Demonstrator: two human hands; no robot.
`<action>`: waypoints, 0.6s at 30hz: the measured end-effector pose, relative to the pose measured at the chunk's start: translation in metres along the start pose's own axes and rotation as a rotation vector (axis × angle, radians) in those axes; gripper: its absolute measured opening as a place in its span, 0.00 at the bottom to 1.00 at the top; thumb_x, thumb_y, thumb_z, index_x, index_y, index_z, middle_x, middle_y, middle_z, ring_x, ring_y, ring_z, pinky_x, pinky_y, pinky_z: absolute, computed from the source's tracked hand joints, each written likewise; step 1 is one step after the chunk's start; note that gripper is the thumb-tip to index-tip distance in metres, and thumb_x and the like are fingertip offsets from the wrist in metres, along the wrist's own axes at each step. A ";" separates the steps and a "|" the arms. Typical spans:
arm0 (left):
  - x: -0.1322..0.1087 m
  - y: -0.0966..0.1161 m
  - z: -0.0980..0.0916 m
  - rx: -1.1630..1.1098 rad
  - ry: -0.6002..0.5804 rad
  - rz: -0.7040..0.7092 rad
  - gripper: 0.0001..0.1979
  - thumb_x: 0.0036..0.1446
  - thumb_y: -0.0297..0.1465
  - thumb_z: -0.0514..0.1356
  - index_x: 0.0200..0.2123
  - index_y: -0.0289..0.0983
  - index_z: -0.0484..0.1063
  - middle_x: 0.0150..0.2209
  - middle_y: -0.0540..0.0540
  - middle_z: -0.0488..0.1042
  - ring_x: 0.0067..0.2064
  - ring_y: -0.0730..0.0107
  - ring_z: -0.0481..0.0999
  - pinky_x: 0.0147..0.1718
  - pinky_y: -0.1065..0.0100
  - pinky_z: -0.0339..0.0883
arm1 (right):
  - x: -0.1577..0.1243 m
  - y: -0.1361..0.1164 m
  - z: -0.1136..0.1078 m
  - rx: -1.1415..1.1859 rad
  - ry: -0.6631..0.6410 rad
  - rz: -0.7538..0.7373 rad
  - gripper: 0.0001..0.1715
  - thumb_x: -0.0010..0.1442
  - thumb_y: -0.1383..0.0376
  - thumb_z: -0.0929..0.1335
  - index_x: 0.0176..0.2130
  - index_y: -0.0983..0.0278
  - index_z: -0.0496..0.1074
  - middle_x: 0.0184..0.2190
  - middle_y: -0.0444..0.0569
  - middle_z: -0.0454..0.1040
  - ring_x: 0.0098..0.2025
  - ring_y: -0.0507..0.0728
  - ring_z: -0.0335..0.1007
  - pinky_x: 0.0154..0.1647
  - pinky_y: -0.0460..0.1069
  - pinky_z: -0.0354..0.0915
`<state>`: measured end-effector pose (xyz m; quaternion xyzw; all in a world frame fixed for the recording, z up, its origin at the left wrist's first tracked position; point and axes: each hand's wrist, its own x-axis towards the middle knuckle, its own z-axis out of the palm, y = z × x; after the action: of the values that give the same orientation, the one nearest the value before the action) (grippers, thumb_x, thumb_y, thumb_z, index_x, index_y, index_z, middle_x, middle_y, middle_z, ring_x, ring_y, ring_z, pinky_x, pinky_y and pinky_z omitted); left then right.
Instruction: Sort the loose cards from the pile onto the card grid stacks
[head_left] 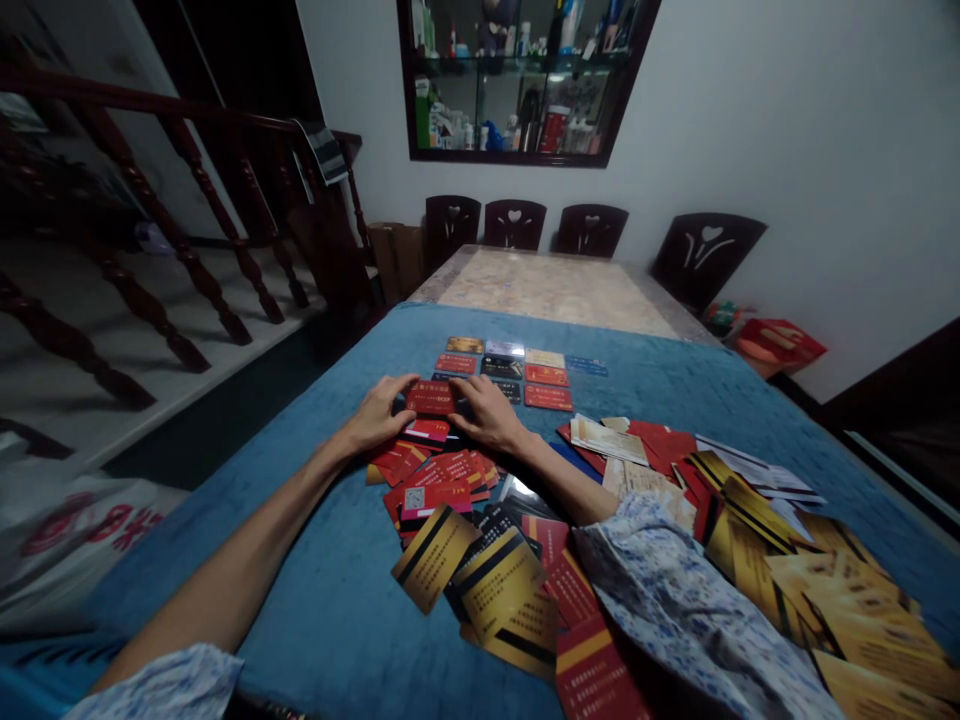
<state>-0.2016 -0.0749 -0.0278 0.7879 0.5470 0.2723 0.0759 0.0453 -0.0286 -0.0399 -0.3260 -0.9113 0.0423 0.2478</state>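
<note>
Beyond the fingers, the far end of the table [555, 285] is left bare; beneath them it is covered by a blue cloth [307, 570]. To the right of the right fingers, a wide heap [739, 550] is spread, in which gold cards, red pieces and pale papers [607, 438] are mixed. Nearer the body than the fingers, a pile [506, 590] is strewn, with red, gold and black cards overlapped at odd angles. Just past the fingers and to their right, a small grid [547, 374] is formed by single cards of several colours, set in short rows. Between the hands a red card [429, 397] is grasped: one end is pinched by the left hand [379, 412], the other by the right hand [489, 412], with the thumbs on the near side. Whether it is rested on the cloth or lifted cannot be told. The laying-out in rows is judged to be at an early stage: about ten cards are set in the grid, one is in the fingers, and far more are left loose in the pile and heap.
</note>
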 end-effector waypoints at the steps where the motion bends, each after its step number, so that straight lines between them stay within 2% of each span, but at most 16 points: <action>1: 0.001 0.000 -0.001 0.005 -0.006 0.009 0.29 0.55 0.33 0.60 0.61 0.35 0.67 0.53 0.40 0.74 0.55 0.54 0.71 0.58 0.53 0.66 | 0.000 -0.001 -0.002 -0.020 -0.001 0.004 0.31 0.64 0.58 0.68 0.63 0.66 0.66 0.51 0.59 0.71 0.51 0.64 0.62 0.52 0.58 0.65; 8: 0.017 0.002 -0.010 0.056 -0.059 0.072 0.25 0.54 0.32 0.60 0.57 0.38 0.71 0.54 0.40 0.71 0.55 0.51 0.67 0.61 0.47 0.61 | 0.007 -0.004 -0.017 -0.129 -0.079 0.044 0.31 0.64 0.53 0.68 0.60 0.66 0.69 0.55 0.61 0.67 0.54 0.66 0.58 0.49 0.59 0.64; 13: 0.035 0.000 -0.013 0.099 -0.125 0.056 0.24 0.54 0.30 0.60 0.56 0.38 0.72 0.54 0.39 0.70 0.57 0.49 0.66 0.59 0.44 0.61 | 0.021 -0.002 -0.031 -0.214 -0.178 0.067 0.32 0.63 0.51 0.68 0.60 0.65 0.69 0.57 0.61 0.68 0.56 0.69 0.57 0.50 0.60 0.63; 18: 0.057 0.000 -0.017 0.163 -0.166 0.028 0.25 0.54 0.31 0.60 0.56 0.39 0.71 0.54 0.40 0.69 0.59 0.47 0.65 0.59 0.44 0.62 | 0.039 0.007 -0.041 -0.271 -0.217 0.076 0.28 0.63 0.52 0.68 0.57 0.64 0.72 0.58 0.61 0.68 0.57 0.69 0.57 0.51 0.61 0.62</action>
<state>-0.1957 -0.0260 0.0059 0.8188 0.5483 0.1618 0.0528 0.0435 -0.0026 0.0106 -0.3841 -0.9171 -0.0366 0.0998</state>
